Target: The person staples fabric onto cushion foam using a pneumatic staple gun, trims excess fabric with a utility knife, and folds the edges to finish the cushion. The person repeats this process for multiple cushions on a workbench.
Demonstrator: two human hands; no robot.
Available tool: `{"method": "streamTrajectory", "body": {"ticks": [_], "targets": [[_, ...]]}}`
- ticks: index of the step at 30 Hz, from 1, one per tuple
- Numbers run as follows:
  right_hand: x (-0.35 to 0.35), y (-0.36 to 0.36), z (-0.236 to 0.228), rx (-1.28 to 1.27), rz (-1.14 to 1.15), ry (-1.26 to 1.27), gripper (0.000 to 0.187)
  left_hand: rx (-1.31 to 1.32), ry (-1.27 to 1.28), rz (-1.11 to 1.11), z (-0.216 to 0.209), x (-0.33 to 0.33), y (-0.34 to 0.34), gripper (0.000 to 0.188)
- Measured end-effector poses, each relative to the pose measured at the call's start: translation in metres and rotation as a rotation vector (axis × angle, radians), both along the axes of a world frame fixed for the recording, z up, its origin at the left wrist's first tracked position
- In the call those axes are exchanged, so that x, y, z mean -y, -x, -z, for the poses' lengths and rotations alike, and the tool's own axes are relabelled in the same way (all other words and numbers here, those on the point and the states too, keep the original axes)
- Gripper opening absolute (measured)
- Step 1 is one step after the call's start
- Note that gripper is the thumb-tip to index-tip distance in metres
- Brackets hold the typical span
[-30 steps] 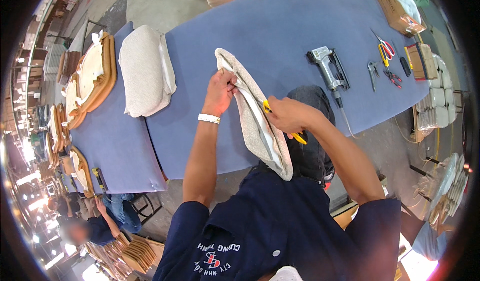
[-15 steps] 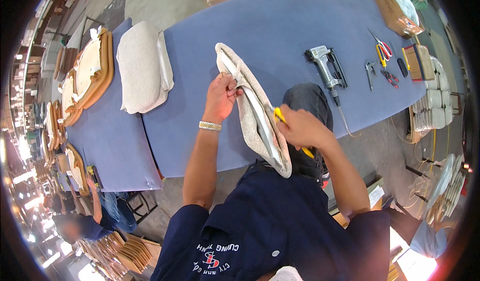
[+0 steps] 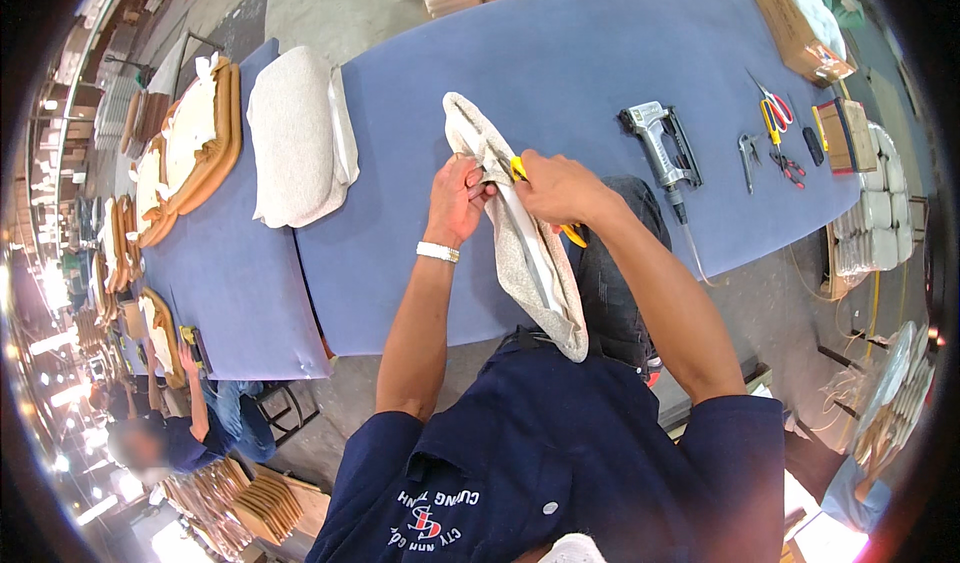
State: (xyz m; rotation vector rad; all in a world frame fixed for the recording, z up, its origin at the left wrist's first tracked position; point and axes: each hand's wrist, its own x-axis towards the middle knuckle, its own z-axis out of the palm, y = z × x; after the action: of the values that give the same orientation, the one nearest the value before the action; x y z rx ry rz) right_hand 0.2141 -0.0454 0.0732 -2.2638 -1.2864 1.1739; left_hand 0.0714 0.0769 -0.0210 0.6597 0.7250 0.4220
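Two hands gripping: left hand [image 3: 457, 201] pinching beige cushion [image 3: 515, 258], right hand [image 3: 555, 191] clutching yellow-handled tool [image 3: 573, 235]. Cushion is slanting across worktop's [image 3: 500, 53] near edge. Tool slipping this close could be nicking left hand.

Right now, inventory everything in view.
Held cushion: one, pale, centre
Held tool: one, yellow, centre
Loose cushion: at least one, pale, left
Staple gun: one, silver, right
Scissors: one, red-handled, right
Small tools: several, mixed, right
Boxes: two, brown, far right
Bundles: several, white, right
Pads: several, tan, left
Tables: two, blue, centre and left
Wood pieces: many, brown, lower left
Other people: at least two, blue clothes, lower corners
Shirt: one, navy, bottom
Left fingers: one set, bare, on held cushion
Right fingers: one set, bare, around held tool
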Motion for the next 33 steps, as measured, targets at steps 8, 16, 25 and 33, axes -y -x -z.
{"method": "streamTrajectory", "body": {"ticks": [8, 16, 25, 33], "targets": [[0.005, -0.006, -0.017, -0.121, -0.064, 0.143, 0.039, -0.013, 0.025, -0.033, -0.005, 0.004, -0.001, 0.019], [0.029, 0.004, -0.011, -0.099, 0.009, 0.133, 0.037, 0.155, -0.195, 0.022, -0.064, 0.027, 0.029, 0.022], [0.062, 0.014, -0.009, -0.179, 0.040, 0.039, 0.033, -0.503, -0.557, -0.185, -0.033, 0.033, 0.057, 0.029], [0.111, 0.030, 0.006, -0.195, 0.077, 0.021, 0.032, -0.833, -0.865, 0.559, -0.054, 0.074, 0.023, 0.072]]}}
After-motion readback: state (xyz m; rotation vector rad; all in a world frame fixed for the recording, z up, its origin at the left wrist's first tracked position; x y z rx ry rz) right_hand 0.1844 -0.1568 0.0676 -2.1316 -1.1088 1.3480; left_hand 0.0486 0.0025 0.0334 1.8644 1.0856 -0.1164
